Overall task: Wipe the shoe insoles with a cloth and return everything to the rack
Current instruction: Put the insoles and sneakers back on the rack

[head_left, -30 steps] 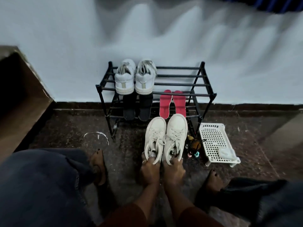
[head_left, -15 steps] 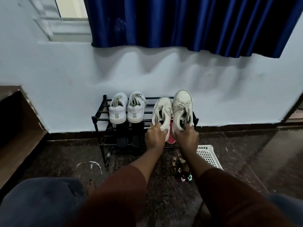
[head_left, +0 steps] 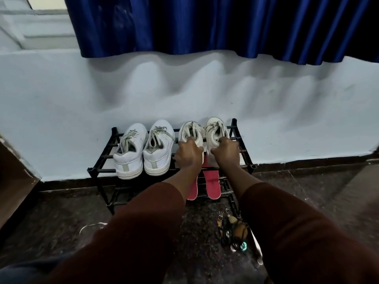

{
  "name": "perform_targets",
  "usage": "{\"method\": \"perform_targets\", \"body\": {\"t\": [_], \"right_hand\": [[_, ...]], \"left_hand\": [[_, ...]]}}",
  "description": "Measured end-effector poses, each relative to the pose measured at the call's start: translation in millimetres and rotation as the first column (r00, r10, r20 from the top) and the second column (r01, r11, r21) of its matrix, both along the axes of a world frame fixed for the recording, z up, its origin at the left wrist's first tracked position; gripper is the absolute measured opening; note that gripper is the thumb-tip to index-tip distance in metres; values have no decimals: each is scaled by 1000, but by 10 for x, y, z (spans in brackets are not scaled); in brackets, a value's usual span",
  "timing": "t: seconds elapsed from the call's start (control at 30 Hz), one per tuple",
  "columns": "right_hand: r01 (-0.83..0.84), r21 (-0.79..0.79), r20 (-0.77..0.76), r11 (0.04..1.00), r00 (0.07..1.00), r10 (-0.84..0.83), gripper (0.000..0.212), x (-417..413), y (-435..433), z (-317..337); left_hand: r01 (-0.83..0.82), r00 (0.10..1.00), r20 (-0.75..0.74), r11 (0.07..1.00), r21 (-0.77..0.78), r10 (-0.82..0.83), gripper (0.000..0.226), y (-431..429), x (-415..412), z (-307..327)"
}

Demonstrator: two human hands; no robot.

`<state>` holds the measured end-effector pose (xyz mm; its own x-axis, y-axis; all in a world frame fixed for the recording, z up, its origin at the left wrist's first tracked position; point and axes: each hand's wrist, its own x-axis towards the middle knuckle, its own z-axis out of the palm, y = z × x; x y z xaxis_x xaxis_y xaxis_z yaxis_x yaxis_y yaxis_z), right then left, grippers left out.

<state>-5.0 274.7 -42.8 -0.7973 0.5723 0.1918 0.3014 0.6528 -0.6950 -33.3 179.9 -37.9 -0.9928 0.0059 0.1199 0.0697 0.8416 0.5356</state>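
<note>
A black two-tier shoe rack (head_left: 244, 152) stands against the pale wall. On its top tier, left side, sits a pair of white sneakers (head_left: 143, 152). To their right I hold a second pair: my left hand (head_left: 187, 155) grips the heel of the left cream sneaker (head_left: 190, 131), and my right hand (head_left: 224, 153) grips the heel of the right cream sneaker (head_left: 216, 128). Both shoes rest on the top tier, toes toward the wall. Two red insoles (head_left: 212, 184) lie on the lower tier beneath my hands. No cloth is visible.
A bunch of keys and small trinkets (head_left: 231, 230) lies on the dark speckled floor by the rack's right leg. A blue curtain (head_left: 205, 25) hangs above. A brown wooden panel (head_left: 14, 177) stands at the left. A white wire loop (head_left: 92, 226) lies on the floor.
I lifted the cream sneakers from the floor in front of the rack up onto its top tier, beside the white pair. My view rose and moved closer to the rack.
</note>
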Motion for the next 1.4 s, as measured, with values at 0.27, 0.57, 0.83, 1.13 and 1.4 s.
{"method": "perform_targets", "body": {"t": [0.27,0.57,0.83,1.13,1.4], "right_hand": [[-7,136,55,991,998,0,23,-226,21,-311],[-120,132,104,984,989,106,32,117,-9,-218],[-194,81,68,978,980,189,45,980,-76,-78],[-94,-74,222,993,969,109,34,1816,22,-793],[34,-162,490,986,870,51,30,1841,249,-2078]], "left_hand": [[4,1000,27,999,38,-5,37,71,-130,-287],[1,999,36,997,71,-4,53,61,194,-185],[34,998,46,997,66,-37,46,-63,1060,65],[99,964,240,993,58,-110,38,-175,1783,-689],[46,841,537,998,41,-61,27,-243,1459,-2034]]}}
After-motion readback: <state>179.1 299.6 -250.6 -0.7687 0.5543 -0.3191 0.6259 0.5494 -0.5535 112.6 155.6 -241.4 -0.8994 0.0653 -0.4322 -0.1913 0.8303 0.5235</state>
